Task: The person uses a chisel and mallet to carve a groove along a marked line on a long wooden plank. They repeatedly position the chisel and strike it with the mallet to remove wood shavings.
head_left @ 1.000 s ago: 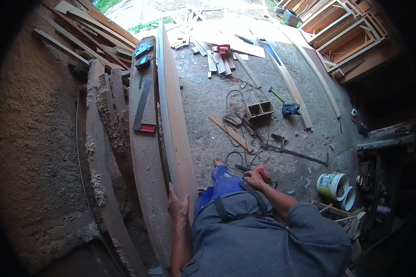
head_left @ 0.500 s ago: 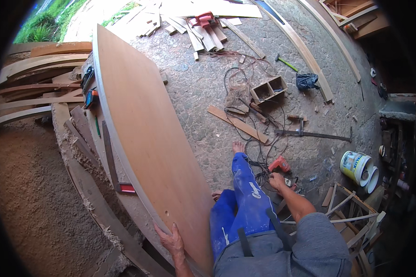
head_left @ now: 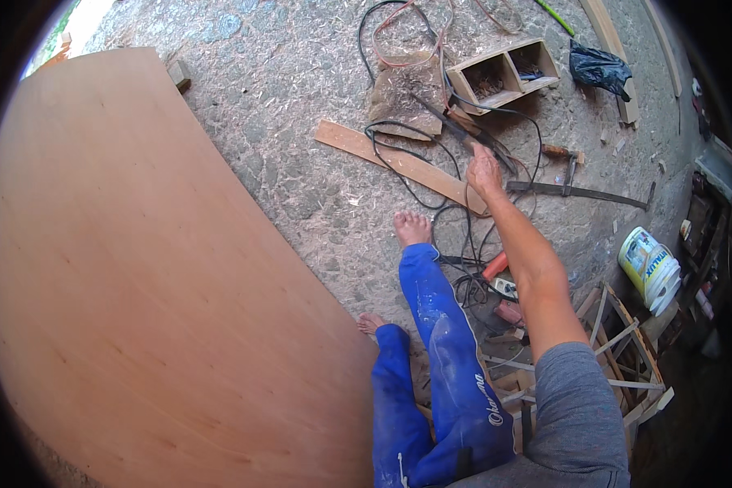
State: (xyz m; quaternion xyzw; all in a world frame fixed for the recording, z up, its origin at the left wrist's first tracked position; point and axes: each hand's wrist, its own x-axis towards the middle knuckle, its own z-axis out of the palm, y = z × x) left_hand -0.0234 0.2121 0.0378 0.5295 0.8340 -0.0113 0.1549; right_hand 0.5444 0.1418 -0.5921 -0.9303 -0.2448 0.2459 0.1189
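My right hand (head_left: 485, 172) reaches far forward over the floor, its fingers closed around the near end of a long, dark, tapering tool (head_left: 446, 120). Exactly what kind of tool it is does not show. Other dark tools (head_left: 500, 149) lie beside my fingers, just in front of a two-compartment wooden box (head_left: 508, 75). A large plywood panel (head_left: 154, 276) fills the left side, its right edge close to my left foot. My left hand is out of sight.
Black cables (head_left: 464, 232) tangle near my right foot, by a red power tool (head_left: 496, 266). A loose board (head_left: 398, 165) and a bar clamp (head_left: 581, 192) lie on the floor. To the right stand a white-and-yellow bucket (head_left: 649, 264) and a wooden frame (head_left: 638, 342).
My right hand has gone forward from the red power tool to the dark tools and closed on one. My left hand has left the view, and the panel now appears wider and flatter.
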